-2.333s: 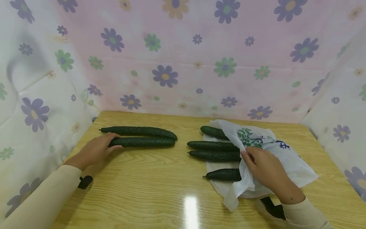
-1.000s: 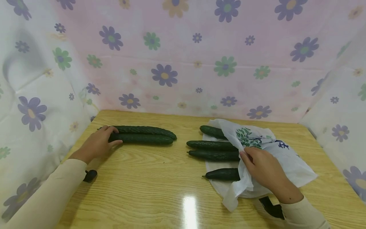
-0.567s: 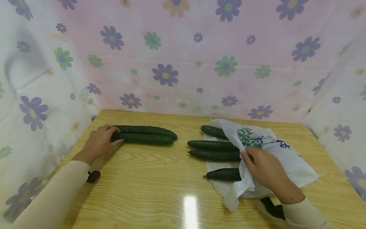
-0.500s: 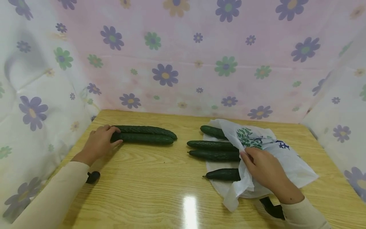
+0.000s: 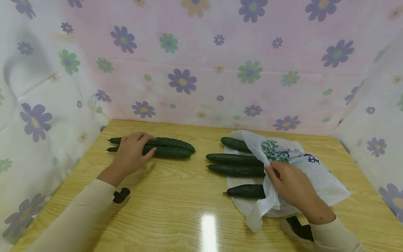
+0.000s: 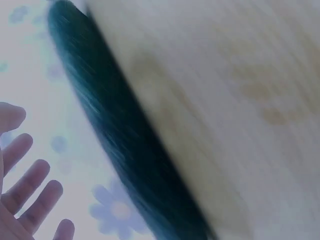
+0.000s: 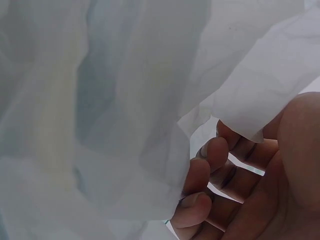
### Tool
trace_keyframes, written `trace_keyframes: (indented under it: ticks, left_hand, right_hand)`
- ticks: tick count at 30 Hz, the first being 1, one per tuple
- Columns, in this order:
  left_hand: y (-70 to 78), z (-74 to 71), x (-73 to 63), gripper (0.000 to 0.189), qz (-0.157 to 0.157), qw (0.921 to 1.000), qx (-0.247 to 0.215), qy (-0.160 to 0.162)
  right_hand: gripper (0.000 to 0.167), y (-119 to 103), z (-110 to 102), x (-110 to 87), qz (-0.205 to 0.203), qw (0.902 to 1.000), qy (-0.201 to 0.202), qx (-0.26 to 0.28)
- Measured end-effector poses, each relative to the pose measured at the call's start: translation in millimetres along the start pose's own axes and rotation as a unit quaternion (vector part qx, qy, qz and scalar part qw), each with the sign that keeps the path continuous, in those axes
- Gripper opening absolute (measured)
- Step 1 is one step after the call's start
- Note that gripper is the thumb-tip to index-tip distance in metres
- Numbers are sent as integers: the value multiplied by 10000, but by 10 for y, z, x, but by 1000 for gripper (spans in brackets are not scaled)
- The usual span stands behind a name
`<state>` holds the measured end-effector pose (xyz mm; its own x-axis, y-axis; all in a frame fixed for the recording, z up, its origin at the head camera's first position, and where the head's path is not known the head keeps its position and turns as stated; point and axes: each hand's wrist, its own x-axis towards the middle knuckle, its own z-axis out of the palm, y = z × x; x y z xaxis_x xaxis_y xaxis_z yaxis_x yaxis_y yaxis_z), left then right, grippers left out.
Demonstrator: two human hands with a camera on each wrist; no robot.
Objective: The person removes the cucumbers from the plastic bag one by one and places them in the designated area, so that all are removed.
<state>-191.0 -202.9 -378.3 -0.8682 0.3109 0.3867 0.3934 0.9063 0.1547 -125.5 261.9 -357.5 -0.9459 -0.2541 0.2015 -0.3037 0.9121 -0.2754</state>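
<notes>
Two dark green cucumbers lie side by side at the left of the table: a far cucumber (image 5: 173, 142) and a near cucumber (image 5: 171, 152). Over their left halves hovers my left hand (image 5: 130, 152). In the left wrist view its fingers (image 6: 31, 185) are spread, with a gap to the cucumber (image 6: 120, 130). At the right, a white plastic bag (image 5: 324, 185) with green and blue print lies flat, its mouth facing left. My right hand (image 5: 292, 182) pinches the upper edge of that mouth. Several cucumbers (image 5: 234, 159) stick out of it, their right ends hidden inside.
The wood-grain table (image 5: 170, 210) has a back edge against a flowered cloth (image 5: 207, 63). More of this cloth hangs at the left and right sides. Black wrist mounts (image 5: 121, 195) show beneath both forearms.
The near cucumber has shifted back against the far one. My left hand has let go of its left end and moved right above the pair. The right hand and bag stay put.
</notes>
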Motion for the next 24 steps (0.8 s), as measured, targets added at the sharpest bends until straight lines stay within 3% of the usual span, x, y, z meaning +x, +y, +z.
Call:
trace_keyframes:
  ticks: [8,16,24]
  left_hand:
    - [591,84,168,33,484,9969,-606,143]
    - [1181,170,307,27,1019,9917,-784,54]
    - [1523,220,401,29,1195,9879,-933,-314]
  right_hand:
    - [36,1,-10,-22,34,10000,-9,45]
    - [37,9,-24,-16,21,10000,70,8]
    - [39,9,-28,-14,-29,9999,163,7]
